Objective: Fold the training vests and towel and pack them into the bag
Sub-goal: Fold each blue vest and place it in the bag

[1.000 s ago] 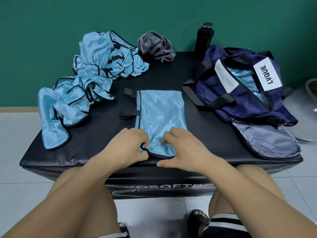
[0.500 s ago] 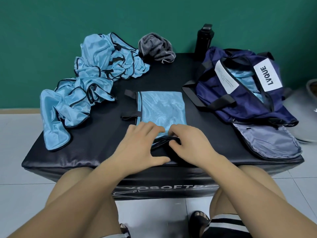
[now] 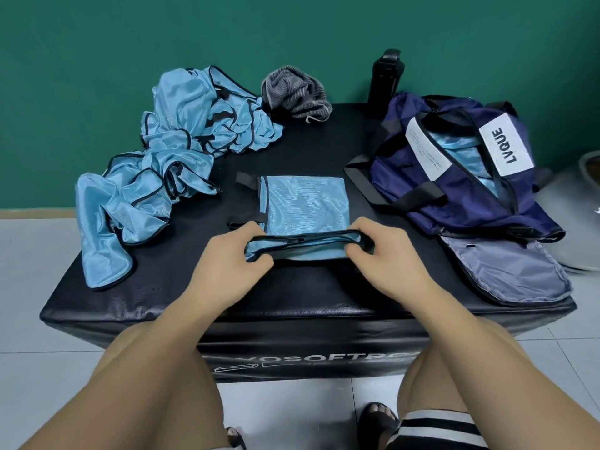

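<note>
**Folding one vest.** At the near edge of the black padded vinyl box (image 3: 324, 297), the left hand (image 3: 227, 258) and right hand (image 3: 389, 254) each pinch one end of the near hem of a light-blue mesh training vest with black binding (image 3: 305, 206). The hem is lifted, and the rest of the vest lies flat at the centre of the box.

The fold probably goes best if both ends travel level toward the far hem, so that the edges meet squarely. The black side straps should be tucked in, and the layers pressed flat, since this thin, glossy mesh looks slippery and springy.

- **Still to fold:** a crumpled heap of matching vests (image 3: 168, 157) sprawls along the left edge, and a bunched grey ribbed towel (image 3: 295, 92) sits at the far edge.
- **Bag:** the soft navy nylon bag (image 3: 454, 190) slumps open at the right edge, with blue fabric visible inside.
</note>
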The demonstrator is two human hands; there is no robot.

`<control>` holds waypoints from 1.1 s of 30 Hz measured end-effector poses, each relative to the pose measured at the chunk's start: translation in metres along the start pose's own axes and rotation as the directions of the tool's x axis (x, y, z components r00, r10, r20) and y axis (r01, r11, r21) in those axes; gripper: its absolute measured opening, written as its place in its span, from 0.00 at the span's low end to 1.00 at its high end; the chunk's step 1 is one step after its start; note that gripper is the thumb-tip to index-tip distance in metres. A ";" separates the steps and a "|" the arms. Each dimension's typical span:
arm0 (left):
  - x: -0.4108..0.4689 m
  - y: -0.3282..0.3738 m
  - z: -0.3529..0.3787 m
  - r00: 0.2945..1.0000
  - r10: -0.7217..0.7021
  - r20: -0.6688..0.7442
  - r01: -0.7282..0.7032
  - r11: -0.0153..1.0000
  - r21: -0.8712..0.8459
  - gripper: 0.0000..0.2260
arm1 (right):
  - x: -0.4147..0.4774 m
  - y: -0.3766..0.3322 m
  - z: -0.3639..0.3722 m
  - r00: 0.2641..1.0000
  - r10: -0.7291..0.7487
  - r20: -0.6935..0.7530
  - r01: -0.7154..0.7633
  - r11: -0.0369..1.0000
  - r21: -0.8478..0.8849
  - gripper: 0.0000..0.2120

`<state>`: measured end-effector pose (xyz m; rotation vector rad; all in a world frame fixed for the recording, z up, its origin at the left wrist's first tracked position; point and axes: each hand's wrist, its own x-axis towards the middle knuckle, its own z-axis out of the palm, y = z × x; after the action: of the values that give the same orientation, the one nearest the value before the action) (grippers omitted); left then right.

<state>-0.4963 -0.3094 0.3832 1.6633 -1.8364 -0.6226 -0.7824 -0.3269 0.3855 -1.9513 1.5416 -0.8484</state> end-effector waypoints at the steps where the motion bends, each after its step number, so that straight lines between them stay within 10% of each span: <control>1: 0.001 0.000 -0.002 1.000 -0.022 0.015 0.023 0.999 -0.034 0.05 | 0.001 0.001 -0.001 0.999 0.032 0.002 -0.032 0.998 0.057 0.06; 15: 0.007 -0.001 -0.003 0.975 -0.212 0.065 0.220 0.963 -0.156 0.14 | 0.028 0.001 0.022 0.982 0.182 -0.044 -0.173 0.972 0.157 0.19; 21: 0.011 -0.012 -0.008 0.925 -0.294 0.241 0.326 0.939 -0.106 0.34 | 0.035 0.008 0.033 0.967 0.250 -0.046 -0.245 0.966 0.085 0.19; 33: 0.018 -0.029 0.002 0.925 -0.369 0.095 0.380 0.877 -0.295 0.23 | 0.037 0.011 0.027 0.928 0.360 0.099 -0.373 0.913 0.168 0.10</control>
<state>-0.4774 -0.3311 0.3642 1.8064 -1.3533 -1.0521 -0.7639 -0.3647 0.3656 -1.4788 1.6559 -0.7273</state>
